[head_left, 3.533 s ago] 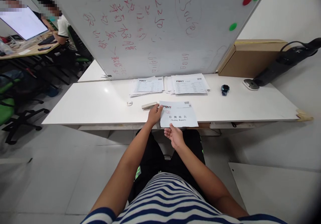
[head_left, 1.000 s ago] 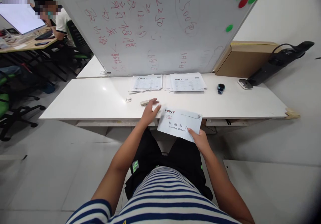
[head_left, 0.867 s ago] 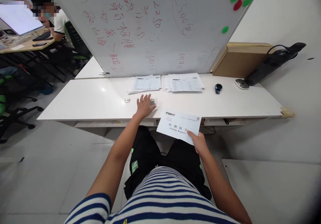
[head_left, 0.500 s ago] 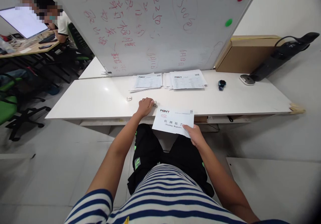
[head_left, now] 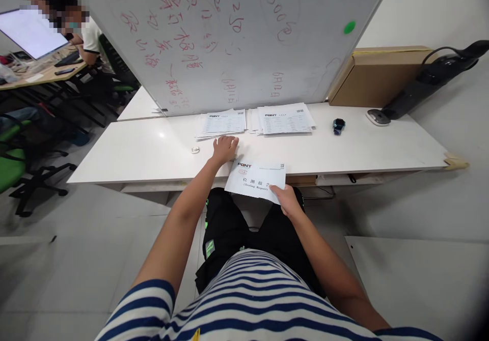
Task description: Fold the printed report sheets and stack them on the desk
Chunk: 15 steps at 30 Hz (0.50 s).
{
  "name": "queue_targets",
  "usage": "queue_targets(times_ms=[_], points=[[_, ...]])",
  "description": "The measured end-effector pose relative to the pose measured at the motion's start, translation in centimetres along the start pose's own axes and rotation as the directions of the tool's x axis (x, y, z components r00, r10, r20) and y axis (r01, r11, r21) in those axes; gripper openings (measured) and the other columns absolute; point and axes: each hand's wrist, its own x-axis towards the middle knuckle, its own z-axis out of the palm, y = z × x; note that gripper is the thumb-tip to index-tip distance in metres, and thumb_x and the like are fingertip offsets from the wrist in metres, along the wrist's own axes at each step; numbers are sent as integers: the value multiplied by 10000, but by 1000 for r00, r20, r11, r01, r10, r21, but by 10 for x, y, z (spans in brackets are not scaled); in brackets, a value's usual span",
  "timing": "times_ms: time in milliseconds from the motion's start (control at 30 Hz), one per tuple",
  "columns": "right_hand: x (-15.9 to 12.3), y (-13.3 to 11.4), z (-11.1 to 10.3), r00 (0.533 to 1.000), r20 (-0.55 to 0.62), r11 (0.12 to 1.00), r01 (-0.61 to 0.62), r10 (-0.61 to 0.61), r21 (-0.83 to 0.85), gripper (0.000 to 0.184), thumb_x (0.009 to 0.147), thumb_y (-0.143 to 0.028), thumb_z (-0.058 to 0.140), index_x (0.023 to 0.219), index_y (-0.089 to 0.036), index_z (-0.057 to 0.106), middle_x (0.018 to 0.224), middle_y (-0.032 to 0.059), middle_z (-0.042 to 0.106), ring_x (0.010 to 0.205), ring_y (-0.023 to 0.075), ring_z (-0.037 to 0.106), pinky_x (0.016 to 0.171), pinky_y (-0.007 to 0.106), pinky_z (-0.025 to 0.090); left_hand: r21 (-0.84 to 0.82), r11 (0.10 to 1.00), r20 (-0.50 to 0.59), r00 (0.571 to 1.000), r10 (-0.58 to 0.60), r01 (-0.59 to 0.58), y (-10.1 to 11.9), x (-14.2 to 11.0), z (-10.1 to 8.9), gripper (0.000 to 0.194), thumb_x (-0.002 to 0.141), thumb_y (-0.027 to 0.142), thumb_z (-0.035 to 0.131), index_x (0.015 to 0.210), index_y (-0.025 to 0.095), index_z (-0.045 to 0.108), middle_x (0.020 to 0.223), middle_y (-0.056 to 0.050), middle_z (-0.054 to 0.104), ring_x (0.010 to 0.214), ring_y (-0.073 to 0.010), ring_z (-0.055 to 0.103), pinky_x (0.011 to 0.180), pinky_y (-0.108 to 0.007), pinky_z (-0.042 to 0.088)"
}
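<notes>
My right hand point(head_left: 287, 201) is closed on the lower right corner of a white report sheet point(head_left: 255, 179) with a red and black logo. The sheet hangs over the front edge of the white table point(head_left: 133, 152), above my lap. My left hand point(head_left: 225, 148) rests on the table just left of the sheet's top, with its fingers curled down over a small beige stapler that it hides. Two stacks of printed sheets, the left stack point(head_left: 223, 123) and the right stack point(head_left: 284, 118), lie just beyond the left hand.
A whiteboard point(head_left: 229, 35) with red writing leans at the table's back. On the table are a small white round piece point(head_left: 195, 150), a blue smartwatch point(head_left: 338, 125), a cardboard box point(head_left: 382, 76) and a black device point(head_left: 431, 84). A person point(head_left: 89, 35) sits at a far-left desk near green chairs point(head_left: 11, 168).
My left hand let go of the sheet, reached left to the stapler and closed over it. My right hand kept the sheet, drawing it off the table edge.
</notes>
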Motion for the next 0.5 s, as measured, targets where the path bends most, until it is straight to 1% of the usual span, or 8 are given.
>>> queue_targets(times_ms=[100,167,367,500], points=[[-7,-4,2,999,-22,999,-34,33,-29,308,627,-269,712,894,-115,713,987,119,723,903,287,685,747,360,562,26,999,70,997,-43,41,-1,7,8,592,925,532,124,1250,232,518,1388,-99,468,1393,-310,194,1115,-553,101],[-11,-7,3,999,-29,998,-45,44,-38,301,624,-271,712,884,-118,715,978,113,726,908,289,684,743,353,562,42,998,84,995,-55,52,-3,9,13,597,924,536,116,1296,243,479,1425,-84,431,1413,-300,144,1119,-551,93],[-14,-4,6,999,-47,999,-27,26,-27,291,638,-270,699,883,-111,711,996,116,722,933,279,679,785,358,557,45,998,54,997,-47,44,-7,9,18,623,922,554,101,1296,236,484,1424,-76,438,1416,-297,139,1119,-538,124],[-12,2,6,999,-47,999,-28,27,-21,300,641,-270,699,898,-116,708,1001,122,720,923,283,683,802,378,555,27,999,60,997,-49,48,-5,8,18,624,922,558,116,1305,232,487,1423,-72,442,1416,-292,142,1122,-523,137]])
